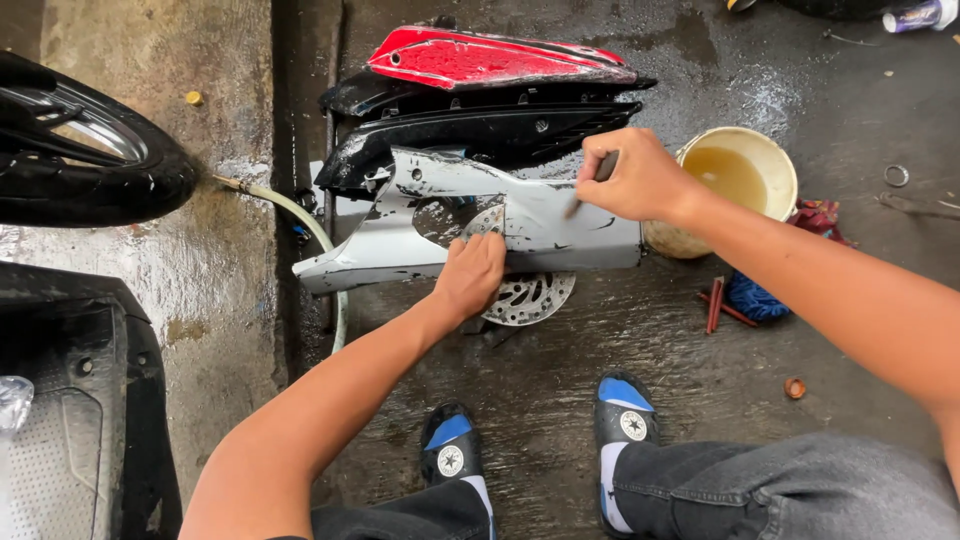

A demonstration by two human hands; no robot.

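Note:
A pale grey motorcycle body panel [540, 225] with patches of worn paint lies on the wet concrete floor in front of me. My left hand [470, 275] presses flat on its lower edge, over a round brake disc [530, 298] underneath. My right hand [630, 178] is closed around a small dark piece, likely sandpaper, held against the panel's upper right part. Behind the grey panel lie black panels [480, 135] and a red panel [490, 58].
A cream bucket [770, 160] of murky liquid stands right of the panel, with blue and red rags [755, 298] beside it. A hose [300, 220] runs at the left. A motorcycle wheel [90, 150] and a black footboard [80, 400] sit at far left. My sandalled feet [620, 420] are below.

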